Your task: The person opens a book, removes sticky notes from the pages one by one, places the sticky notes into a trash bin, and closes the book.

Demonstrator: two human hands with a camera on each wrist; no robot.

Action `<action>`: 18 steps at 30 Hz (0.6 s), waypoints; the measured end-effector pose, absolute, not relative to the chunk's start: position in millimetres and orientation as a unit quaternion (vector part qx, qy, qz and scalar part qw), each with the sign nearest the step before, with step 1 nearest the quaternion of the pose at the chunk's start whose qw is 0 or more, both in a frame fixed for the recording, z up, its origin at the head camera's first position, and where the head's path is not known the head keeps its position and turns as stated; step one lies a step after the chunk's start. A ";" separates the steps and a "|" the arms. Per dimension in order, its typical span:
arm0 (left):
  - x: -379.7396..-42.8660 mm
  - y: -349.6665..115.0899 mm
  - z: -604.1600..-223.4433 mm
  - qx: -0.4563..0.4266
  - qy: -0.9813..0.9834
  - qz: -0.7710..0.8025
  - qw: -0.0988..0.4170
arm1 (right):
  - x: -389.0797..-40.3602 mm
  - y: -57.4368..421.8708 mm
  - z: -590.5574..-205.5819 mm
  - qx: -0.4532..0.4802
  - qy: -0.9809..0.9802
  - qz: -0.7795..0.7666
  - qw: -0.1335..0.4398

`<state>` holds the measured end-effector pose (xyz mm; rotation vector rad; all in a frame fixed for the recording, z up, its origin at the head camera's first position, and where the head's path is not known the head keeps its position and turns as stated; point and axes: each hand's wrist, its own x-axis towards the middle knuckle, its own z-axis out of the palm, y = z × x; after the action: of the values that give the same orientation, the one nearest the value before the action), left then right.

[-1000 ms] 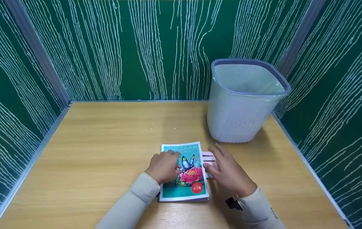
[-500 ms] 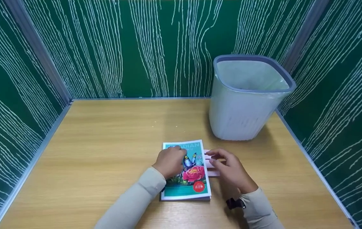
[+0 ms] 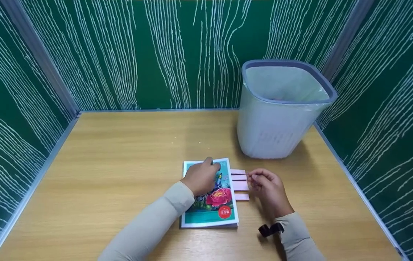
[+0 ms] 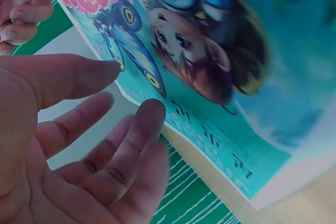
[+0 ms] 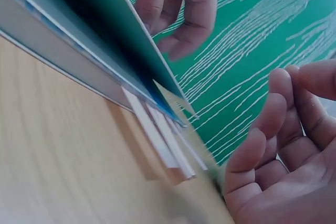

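Note:
A thick paperback book (image 3: 221, 198) with a butterfly and flower on its teal cover lies near the table's front. Several pale pink paper strips (image 3: 240, 185) stick out from its right side. Over the upper cover is my left hand (image 3: 201, 177); the left wrist view has its fingers loosely bent, thumb (image 4: 94, 77) and fingertips overlapping the cover's edge. In the right wrist view, the front cover (image 5: 152, 51) stands lifted off the pages. My right hand (image 3: 269, 188) hovers just right of the strips, its thumb and forefinger tips together with nothing visible between them.
A white waste bin (image 3: 275, 134) with a grey rim and a clear liner stands at the back right. Green panels (image 3: 162, 54) with white wavy lines enclose the wooden table (image 3: 119, 163) at the back and sides. Tiny white specks lie behind the book.
My left hand has slid rightward and a little away across the cover. The right hand has drawn back to the right off the strips, whose ends now show in full.

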<state>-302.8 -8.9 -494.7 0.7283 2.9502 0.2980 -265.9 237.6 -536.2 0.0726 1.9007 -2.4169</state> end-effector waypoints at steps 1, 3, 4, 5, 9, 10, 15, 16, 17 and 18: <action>-303.2 -6.8 -494.2 0.236 0.965 0.099 0.049 | -266.8 237.7 -537.5 0.029 0.612 -0.790 0.033; -303.9 -1.9 -494.8 0.241 0.965 0.092 0.050 | -268.3 237.7 -540.0 0.039 0.605 -0.794 0.034; -304.5 0.8 -494.7 0.246 0.965 0.085 0.045 | -269.0 237.7 -541.0 0.045 0.603 -0.796 0.035; -304.9 3.9 -494.7 0.252 0.964 0.076 0.039 | -269.8 238.0 -542.1 0.052 0.604 -0.794 0.036; -305.7 15.3 -494.5 0.262 0.963 0.048 0.027 | -271.3 238.8 -546.2 0.077 0.615 -0.784 0.041; -306.1 17.7 -494.0 0.262 0.964 0.043 0.029 | -271.5 239.2 -546.8 0.083 0.619 -0.780 0.043; -312.1 26.6 -492.7 0.279 0.960 -0.007 0.015 | -272.9 240.3 -546.6 0.092 0.619 -0.778 0.047; -313.6 28.2 -493.6 0.283 0.959 -0.018 0.010 | -272.9 240.9 -547.0 0.093 0.617 -0.780 0.046; -315.2 29.7 -494.5 0.287 0.958 -0.029 0.005 | -272.7 241.1 -547.2 0.092 0.616 -0.781 0.046; -316.7 31.0 -495.5 0.289 0.957 -0.038 0.001 | -272.3 241.5 -547.5 0.092 0.614 -0.782 0.045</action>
<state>-316.7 31.0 -495.5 0.9080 3.0041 -0.1183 -272.3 241.5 -547.5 0.2801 1.8764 -2.3900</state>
